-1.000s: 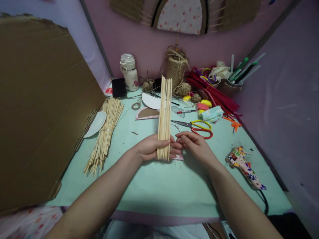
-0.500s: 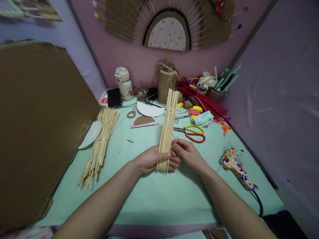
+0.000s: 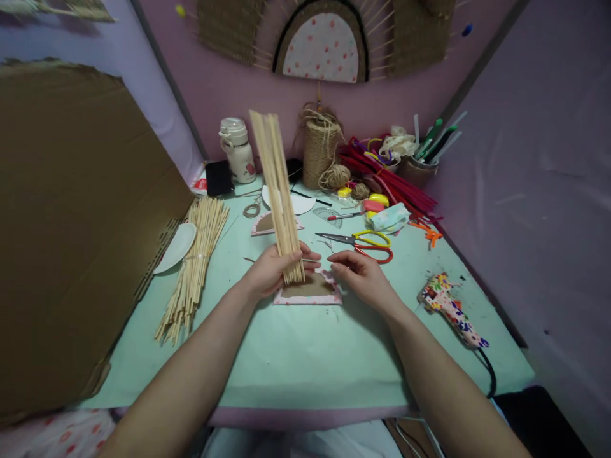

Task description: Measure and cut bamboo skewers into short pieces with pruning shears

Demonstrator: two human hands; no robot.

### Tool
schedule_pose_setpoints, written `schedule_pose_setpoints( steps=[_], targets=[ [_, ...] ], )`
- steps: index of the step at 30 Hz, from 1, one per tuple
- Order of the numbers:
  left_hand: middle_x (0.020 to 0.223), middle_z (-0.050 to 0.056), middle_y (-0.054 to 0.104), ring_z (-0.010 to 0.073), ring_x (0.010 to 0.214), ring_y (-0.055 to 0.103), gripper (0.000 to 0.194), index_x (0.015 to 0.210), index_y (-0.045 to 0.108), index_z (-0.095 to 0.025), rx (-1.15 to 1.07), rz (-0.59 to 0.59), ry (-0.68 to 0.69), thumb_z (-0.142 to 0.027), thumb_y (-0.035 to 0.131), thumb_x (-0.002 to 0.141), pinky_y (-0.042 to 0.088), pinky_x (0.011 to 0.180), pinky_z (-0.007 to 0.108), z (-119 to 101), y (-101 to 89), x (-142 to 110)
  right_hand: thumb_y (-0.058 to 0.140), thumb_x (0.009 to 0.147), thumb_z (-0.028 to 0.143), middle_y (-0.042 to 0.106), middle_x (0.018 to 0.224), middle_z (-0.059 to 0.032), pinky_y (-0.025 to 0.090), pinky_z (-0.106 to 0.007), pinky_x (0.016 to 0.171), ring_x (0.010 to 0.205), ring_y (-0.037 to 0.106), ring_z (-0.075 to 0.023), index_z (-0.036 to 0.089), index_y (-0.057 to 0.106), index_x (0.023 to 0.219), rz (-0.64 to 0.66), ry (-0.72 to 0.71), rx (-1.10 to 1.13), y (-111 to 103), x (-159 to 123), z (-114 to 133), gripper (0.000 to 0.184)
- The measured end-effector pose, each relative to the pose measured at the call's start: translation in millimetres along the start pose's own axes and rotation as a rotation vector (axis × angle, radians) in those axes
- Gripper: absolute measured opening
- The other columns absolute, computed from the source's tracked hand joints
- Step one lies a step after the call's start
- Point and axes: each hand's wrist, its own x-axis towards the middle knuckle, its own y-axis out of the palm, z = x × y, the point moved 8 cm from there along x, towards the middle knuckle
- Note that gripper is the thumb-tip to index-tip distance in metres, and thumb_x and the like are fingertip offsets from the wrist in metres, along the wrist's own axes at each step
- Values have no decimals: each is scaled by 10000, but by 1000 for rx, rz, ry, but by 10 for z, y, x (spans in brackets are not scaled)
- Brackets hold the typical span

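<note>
Clock set on the left hand, 12 pointing away from the person. Left hand (image 3: 270, 266) closed round a bunch of thin sticks (image 3: 279, 203), thumb across the front, fingers passing behind. Sticks lean, upper ends toward 11, those ends blurred; count not possible. Right hand (image 3: 360, 273) at 3, half open, fingers loosely curled, thumb tip a little apart from the fingertips, no hold on anything to be seen.

At 4, pink-edged brown panel (image 3: 312, 299) flat beneath, its far part covered by left hand and sticks. Toward 12, a similar half-round panel (image 3: 262, 224) and a white half-disc (image 3: 300, 203), both crossed by the sticks. Between 2 and 3, scissors (image 3: 353, 240). At 9, second stick bundle (image 3: 193, 267), tied. Just past 3, patterned glue gun (image 3: 453, 308); its cord runs over the edge, far end not traceable.

Counter (image 3: 296, 369) covered in pale green. Toward 1, twine spool (image 3: 319, 152); between 11 and 12, white bottle (image 3: 241, 156). Large cardboard sheet (image 3: 81, 229) at 9, cut off by the view's border. Wall pink at 12, lavender at 3; wall hanging (image 3: 319, 48) cropped above. Light dim.
</note>
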Motion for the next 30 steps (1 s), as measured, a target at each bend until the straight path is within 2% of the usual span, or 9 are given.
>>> schedule_pose_setpoints(
  steps=[4,7,11,17,20,22,25,28,30],
  targets=[
    [908,159,725,253,828,713,289,942,637,-94,12,167,-216,-268,749,739,546,804,404,337,273,-67,645,777,413,664,777,-30,460,-315,633,667,573,-158,184,677,882,44,33,130,79,-23,38,254],
    [906,170,714,237,818,705,316,938,653,-81,37,206,-295,-295,754,729,544,772,372,487,365,-100,671,769,429,634,681,-10,438,-299,573,590,543,-141,189,660,839,48,84,230,129,-48,40,251],
    [886,149,702,203,778,692,317,899,643,-87,47,197,-322,-301,773,704,543,738,344,543,392,-118,710,741,460,576,573,19,405,-273,509,511,484,-120,189,620,748,5,108,297,148,-57,0,286],
    [928,158,704,211,793,699,363,967,624,-93,41,171,-340,-290,775,703,553,723,327,525,417,-136,711,755,416,544,595,33,380,-228,488,512,459,-92,185,584,719,-119,91,355,67,-48,-26,266],
    [927,153,709,227,796,709,347,992,600,-99,2,99,-292,-258,754,725,570,745,358,429,360,-101,669,795,406,614,701,11,382,-209,468,530,501,-90,203,534,785,-252,53,426,-142,-73,7,244],
    [933,146,710,214,788,711,296,993,586,-101,8,-17,-224,-231,719,763,581,747,354,322,231,-64,669,796,379,647,721,17,382,-201,447,521,529,-96,231,508,956,-351,31,422,-329,-125,13,270],
    [1003,151,706,204,827,710,246,1017,575,-113,39,-165,-116,-213,669,814,592,770,349,156,23,-28,685,781,332,638,650,50,392,-210,421,470,530,-110,272,393,1267,-433,36,310,-540,-240,1,570],
    [1035,151,702,224,882,708,248,1030,571,-120,41,-186,-67,-220,663,822,591,818,384,86,-70,-4,645,816,364,672,700,-10,461,-248,471,544,593,-135,217,574,1153,-375,57,160,-569,-333,-1,375],
    [1028,150,704,220,865,710,233,1018,575,-118,58,-191,-78,-217,659,825,593,810,378,100,-96,6,612,844,380,718,877,-69,528,-293,585,711,664,-178,198,652,1015,-289,43,74,-525,-375,14,253]
  ],
)
